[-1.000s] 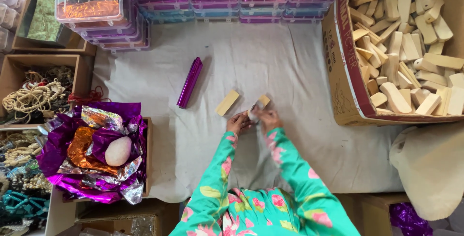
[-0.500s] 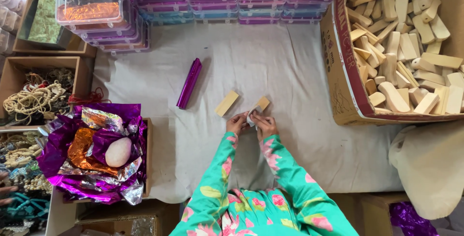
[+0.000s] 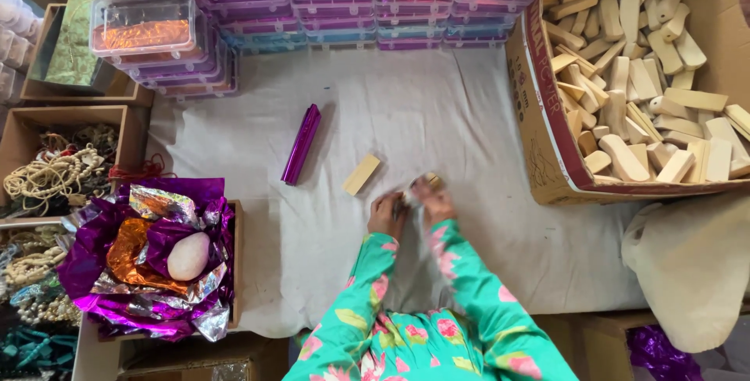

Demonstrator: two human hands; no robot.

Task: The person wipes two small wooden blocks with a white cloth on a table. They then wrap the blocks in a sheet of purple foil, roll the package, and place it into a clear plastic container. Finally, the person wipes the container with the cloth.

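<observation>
overhead view, as i see it from the head camera. a white cloth sheet [image 3: 437,115] covers the work surface. at right, an open brown cardboard box [image 3: 539,131] is filled with pale wooden blocks [image 3: 641,76]. along the far edge runs a row of stacked clear plastic cases with purple and blue contents [image 3: 375,6]. at left, a heap of crumpled purple and orange foil sheets [image 3: 141,264] lies in a low tray, with a smooth pale egg-shaped object [image 3: 188,256] resting on it; further left, open boxes hold cream bead strings [image 3: 47,178]. on the cloth lie a narrow purple metallic foil roll [image 3: 301,144] and, near it, a single loose rectangular pale wooden block [image 3: 362,174]. my left hand [image 3: 387,213] and right hand [image 3: 432,200] meet just right of that loose block, both in green floral sleeves [image 3: 437,326]. between them is a small pale wooden piece [image 3: 431,181], partly hidden and blurred. the fingers are curled around it; i cannot tell how firmly.
</observation>
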